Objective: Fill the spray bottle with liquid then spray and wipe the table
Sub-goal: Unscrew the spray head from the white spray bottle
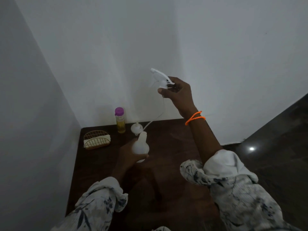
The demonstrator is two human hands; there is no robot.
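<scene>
My left hand (127,153) grips the white spray bottle body (141,145) just above the dark wooden table (175,147), its neck uncapped. My right hand (177,94) holds the white trigger spray head (160,78) raised high over the table. Its thin dip tube (154,121) hangs down and curves toward the bottle's neck, the tip outside it. A clear bottle of yellow liquid with a purple cap (120,120) stands at the table's back edge by the wall. A small white funnel (137,128) sits beside it.
A gold wire holder with a folded cream cloth (96,140) rests at the table's back left corner. White walls close in behind and to the left. Dark floor lies to the right of the table.
</scene>
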